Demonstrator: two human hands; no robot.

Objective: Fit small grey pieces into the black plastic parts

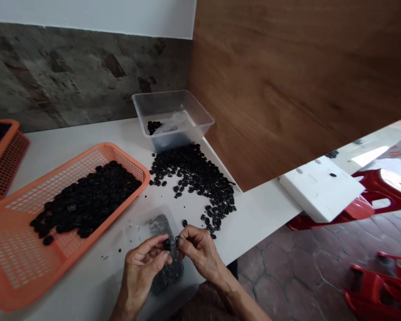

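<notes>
Dim indoor light, glare at far right.

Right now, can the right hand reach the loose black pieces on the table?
Probably yes: nothing visible separates the right hand from the loose black pieces, though it pinches a dark part.

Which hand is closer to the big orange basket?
Left. The left hand is just to the right of the big orange basket, not touching it. The right hand is farther right, beyond the left one.
</notes>
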